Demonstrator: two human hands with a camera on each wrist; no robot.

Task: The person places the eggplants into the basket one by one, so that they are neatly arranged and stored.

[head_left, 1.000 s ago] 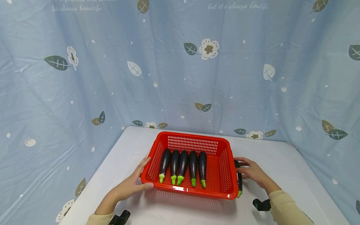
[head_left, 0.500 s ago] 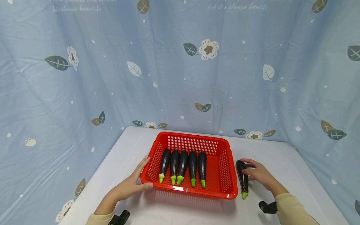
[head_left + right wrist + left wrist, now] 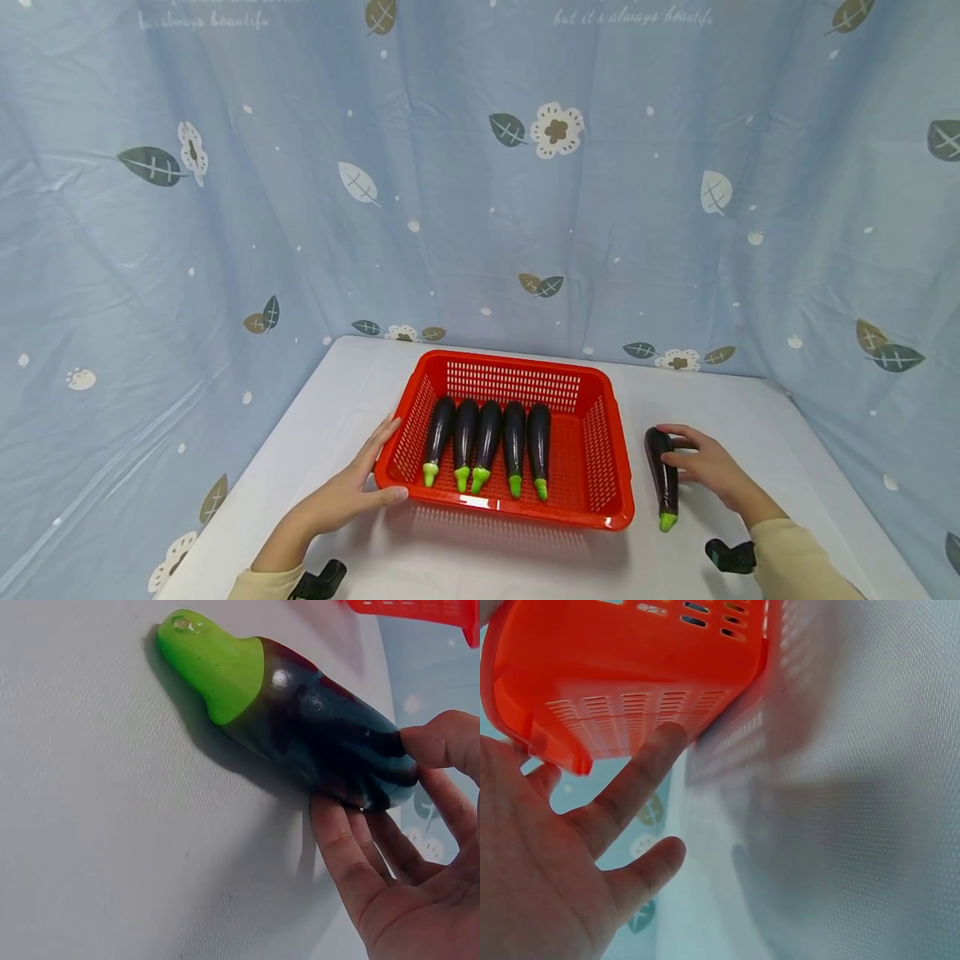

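Note:
On the white table at the right lies a dark purple eggplant [image 3: 662, 475] with a green cap, its cap end toward me. My right hand [image 3: 711, 468] holds it from the right, thumb on one side and fingers on the other, as the right wrist view of the eggplant [image 3: 322, 720] shows. My left hand [image 3: 341, 497] rests against the left side of a red plastic basket [image 3: 517, 360], its thumb near the front rim. The left wrist view has the fingers spread and fairly straight along the basket's outer wall [image 3: 630, 667]. Several eggplants [image 3: 488, 433] lie side by side in the basket.
The white tabletop [image 3: 720, 408] extends around the basket. A blue patterned curtain [image 3: 450, 217] hangs behind and along both sides. A black device [image 3: 731, 556] is on the right wrist, another black device [image 3: 321, 581] on the left.
My right hand has moved right with the eggplant, from beside the basket wall to a spot apart from it. The left hand and the basket stay where they were.

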